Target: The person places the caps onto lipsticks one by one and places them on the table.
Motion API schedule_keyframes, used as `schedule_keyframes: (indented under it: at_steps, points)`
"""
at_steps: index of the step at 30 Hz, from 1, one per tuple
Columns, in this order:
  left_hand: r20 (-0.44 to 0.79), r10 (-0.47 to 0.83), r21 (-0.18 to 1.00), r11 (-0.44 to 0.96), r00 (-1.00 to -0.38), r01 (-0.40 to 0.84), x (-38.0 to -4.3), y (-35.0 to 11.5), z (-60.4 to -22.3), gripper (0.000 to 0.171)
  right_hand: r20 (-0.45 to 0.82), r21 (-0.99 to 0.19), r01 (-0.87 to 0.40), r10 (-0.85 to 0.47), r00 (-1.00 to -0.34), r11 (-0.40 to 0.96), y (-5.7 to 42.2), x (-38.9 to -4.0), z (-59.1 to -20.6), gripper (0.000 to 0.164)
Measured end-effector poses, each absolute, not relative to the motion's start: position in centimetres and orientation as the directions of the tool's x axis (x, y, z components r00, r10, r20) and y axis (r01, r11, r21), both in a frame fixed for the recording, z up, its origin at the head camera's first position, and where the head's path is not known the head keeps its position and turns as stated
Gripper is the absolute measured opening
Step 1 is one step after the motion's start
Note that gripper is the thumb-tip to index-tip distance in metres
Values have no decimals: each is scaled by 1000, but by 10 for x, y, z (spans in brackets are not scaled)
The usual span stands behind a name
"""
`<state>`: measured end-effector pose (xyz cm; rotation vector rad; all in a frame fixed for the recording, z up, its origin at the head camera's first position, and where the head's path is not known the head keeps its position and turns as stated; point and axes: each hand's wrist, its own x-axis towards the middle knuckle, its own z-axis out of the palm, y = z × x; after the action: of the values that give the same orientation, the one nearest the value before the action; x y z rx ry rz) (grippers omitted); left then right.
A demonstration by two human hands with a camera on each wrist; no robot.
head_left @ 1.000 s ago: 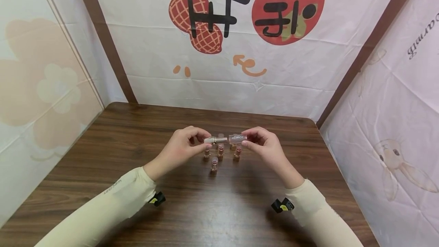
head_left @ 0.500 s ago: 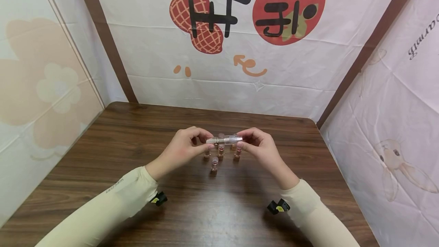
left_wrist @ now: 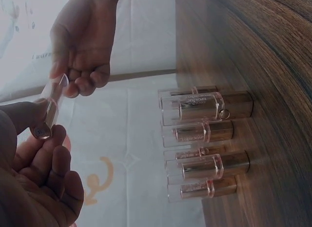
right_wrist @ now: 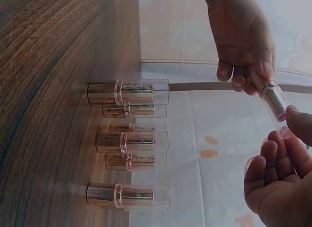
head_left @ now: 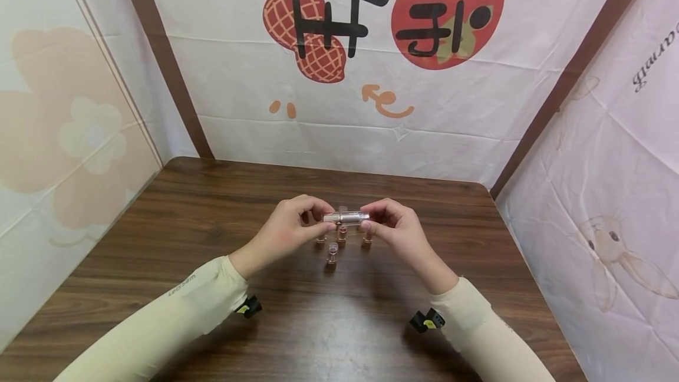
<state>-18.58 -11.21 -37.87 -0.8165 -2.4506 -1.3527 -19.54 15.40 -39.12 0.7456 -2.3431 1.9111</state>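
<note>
My left hand pinches the gold base of a lipstick between thumb and fingers. From the other side, my right hand grips the end of its clear cap. The cap sits over the lipstick's inner tube, and the whole piece lies sideways in the air above the table. In the left wrist view, the lipstick's round base end faces the camera. Below the hands stand several more gold lipsticks, upright with clear caps on; in the head view the hands and the held one partly hide them.
The lipsticks stand on a brown wood-grain table, one of them nearer the body than the others. A printed white cloth hangs behind the table, with more cloth at both sides. Each wrist wears a small black camera.
My right hand has moved left, bringing the clear cap from just beside the lipstick onto its inner tube. My left hand has shifted slightly right.
</note>
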Motion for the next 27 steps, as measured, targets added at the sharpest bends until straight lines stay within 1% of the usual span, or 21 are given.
schedule_keyframes:
  at_steps: [8, 14, 20, 27]
  points:
    - [441, 341, 717, 423, -830, 554, -186, -112, -376, 18, 324, -924, -374, -356, -877, 78, 151, -197, -390, 25]
    - [459, 334, 711, 418, -823, 566, -186, -112, -375, 19, 342, -923, -381, -344, -875, 53, 148, -197, -389, 25]
    - [462, 323, 705, 431, -826, 563, -186, -111, -377, 18, 350, -916, -394, -340, -873, 68, 147, -196, -387, 24]
    - [458, 370, 663, 464, -808, 588, -185, -107, -381, 15, 369, -900, -425, -350, -861, 96, 148, -195, -384, 21]
